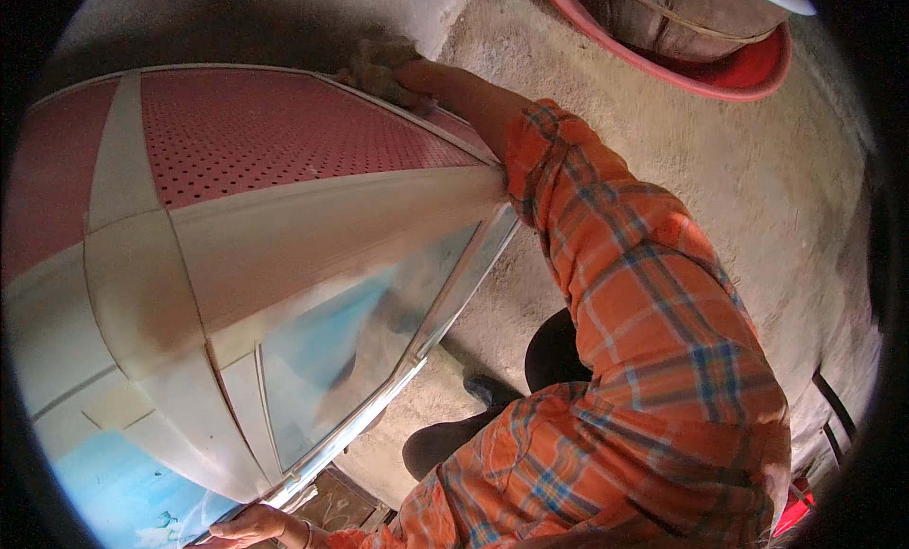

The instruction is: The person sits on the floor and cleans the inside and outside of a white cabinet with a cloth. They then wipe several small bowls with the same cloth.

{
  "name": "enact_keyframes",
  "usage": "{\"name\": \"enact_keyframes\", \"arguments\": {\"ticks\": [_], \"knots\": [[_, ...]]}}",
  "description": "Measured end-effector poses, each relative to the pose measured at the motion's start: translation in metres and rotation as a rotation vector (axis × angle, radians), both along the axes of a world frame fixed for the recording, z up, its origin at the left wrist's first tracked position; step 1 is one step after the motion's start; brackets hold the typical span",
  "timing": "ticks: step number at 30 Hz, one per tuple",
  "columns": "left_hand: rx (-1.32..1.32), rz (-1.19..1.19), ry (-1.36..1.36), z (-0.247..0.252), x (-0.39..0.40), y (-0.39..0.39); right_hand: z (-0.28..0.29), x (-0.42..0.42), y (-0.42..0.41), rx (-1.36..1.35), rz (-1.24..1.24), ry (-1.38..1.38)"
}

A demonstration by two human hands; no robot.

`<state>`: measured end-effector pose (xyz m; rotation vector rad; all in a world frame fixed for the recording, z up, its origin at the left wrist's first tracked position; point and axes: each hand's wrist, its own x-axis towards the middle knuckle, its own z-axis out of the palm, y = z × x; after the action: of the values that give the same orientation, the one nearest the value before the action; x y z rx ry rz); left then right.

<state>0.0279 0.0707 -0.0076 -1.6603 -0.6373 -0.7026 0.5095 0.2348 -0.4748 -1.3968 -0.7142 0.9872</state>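
Observation:
A cabinet [312, 201] with cream-coloured trim fills the left side. Pink perforated panels [256, 130] cover its upper part, and lower down a glossy pane [341, 357] shows blue and reflections. At the far upper corner my right hand [419, 83] presses a crumpled brownish cloth [380, 66] against the cabinet's edge. That arm stretches across the corner of the cabinet. My left hand [252, 526] grips the cabinet's lower edge beside a blue picture panel [135, 485]; its fingertips are partly hidden at the picture's rim.
A red plastic basin [770, 69] stands at the upper right with a large brownish container [682, 23] in it. Rough bare floor [767, 172] lies beside me. My dark-clad legs [454, 439] are close to the cabinet. Something red [794, 506] shows at the lower right.

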Motion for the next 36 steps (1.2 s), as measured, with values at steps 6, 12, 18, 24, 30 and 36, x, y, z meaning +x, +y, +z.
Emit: {"name": "enact_keyframes", "arguments": {"ticks": [6,12,18,24,30,36], "knots": [[0.0,0.0,0.002,0.001,-0.001,-0.003,-0.049,0.005,-0.075,-0.198,0.081,0.241],[0.009,-0.009,0.047,0.007,-0.005,0.001,-0.062,0.007,-0.145,-0.279,0.105,0.452],[-0.099,-0.01,-0.099,0.001,0.007,-0.004,-0.028,0.008,-0.093,-0.144,0.093,0.456],[-0.323,-0.185,-0.336,-0.007,0.017,-0.001,-0.042,-0.001,-0.095,-0.217,0.133,0.415],[0.025,0.05,-0.097,-0.009,0.004,0.008,-0.093,-0.012,-0.188,-0.404,0.126,0.566],[0.075,0.057,0.072,-0.013,-0.001,0.016,-0.113,-0.026,-0.25,-0.454,0.072,0.696]]}}
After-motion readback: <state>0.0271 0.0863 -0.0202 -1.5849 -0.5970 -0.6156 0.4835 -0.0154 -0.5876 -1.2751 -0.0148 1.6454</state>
